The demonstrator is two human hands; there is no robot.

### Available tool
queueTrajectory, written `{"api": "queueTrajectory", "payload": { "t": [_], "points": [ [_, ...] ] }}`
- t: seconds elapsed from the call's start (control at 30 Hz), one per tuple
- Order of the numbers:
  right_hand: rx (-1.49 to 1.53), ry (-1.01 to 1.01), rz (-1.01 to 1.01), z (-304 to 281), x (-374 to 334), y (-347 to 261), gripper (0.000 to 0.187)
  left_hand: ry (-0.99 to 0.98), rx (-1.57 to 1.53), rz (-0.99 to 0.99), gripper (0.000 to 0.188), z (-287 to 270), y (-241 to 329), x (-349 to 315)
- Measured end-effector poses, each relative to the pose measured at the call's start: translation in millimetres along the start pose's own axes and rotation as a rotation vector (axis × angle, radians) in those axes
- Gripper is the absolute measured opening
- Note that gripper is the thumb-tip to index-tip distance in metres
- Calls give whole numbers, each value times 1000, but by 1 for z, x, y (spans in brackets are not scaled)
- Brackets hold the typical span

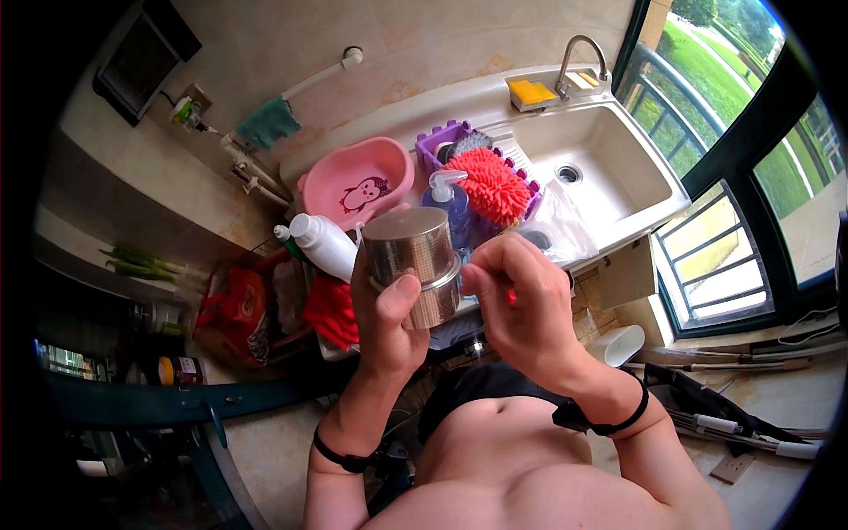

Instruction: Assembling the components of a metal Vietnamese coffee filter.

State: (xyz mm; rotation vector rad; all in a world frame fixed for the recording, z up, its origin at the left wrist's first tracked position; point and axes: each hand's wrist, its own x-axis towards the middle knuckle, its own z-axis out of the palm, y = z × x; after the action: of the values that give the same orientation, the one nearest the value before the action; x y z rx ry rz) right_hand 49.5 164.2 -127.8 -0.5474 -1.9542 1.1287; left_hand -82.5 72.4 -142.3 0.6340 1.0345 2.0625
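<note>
Your left hand (384, 322) grips a silver metal canister (408, 243), thumb laid across its front and the other fingers wrapped around its left side, largely hidden behind it. The canister is raised in front of your body, nearly upright, below the sink counter in the view; a bright rim divides its wall into an upper and a lower section, both finely patterned. Your right hand (526, 305) is just beside the canister's right side, its fingers curled inward and its thumb near the index finger; whether these pinch anything, or touch the metal, you cannot tell from this angle.

Beyond the canister stands a blue pump bottle (459, 215), partly covered by it. To the right of the pump, a shaggy red mitt (490, 185) lies over a purple basket (433, 146). To the left are a pink basin (331, 172) bearing a penguin picture and, nearer you, a tilted white bottle (327, 247). At the upper right, the white sink (618, 177) has a curved tap (583, 42) at its back edge, with a yellow sponge (533, 92) beside it.
</note>
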Motion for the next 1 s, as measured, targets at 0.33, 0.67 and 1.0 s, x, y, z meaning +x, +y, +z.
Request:
{"api": "queueTrajectory", "payload": {
  "t": [0.33, 0.67, 1.0],
  "points": [
    [-408, 128, -574, -1, 2, 6, 21, -36, 9, 67, 87, 3, 5, -8],
    [-253, 99, -350, -1, -3, -1, 22, -34, 30, 80, 86, 4, 9, -11],
    [247, -62, 142, -9, -1, -5, 13, -20, -59, -29, 85, -10, -3, -4]
  ]
}}
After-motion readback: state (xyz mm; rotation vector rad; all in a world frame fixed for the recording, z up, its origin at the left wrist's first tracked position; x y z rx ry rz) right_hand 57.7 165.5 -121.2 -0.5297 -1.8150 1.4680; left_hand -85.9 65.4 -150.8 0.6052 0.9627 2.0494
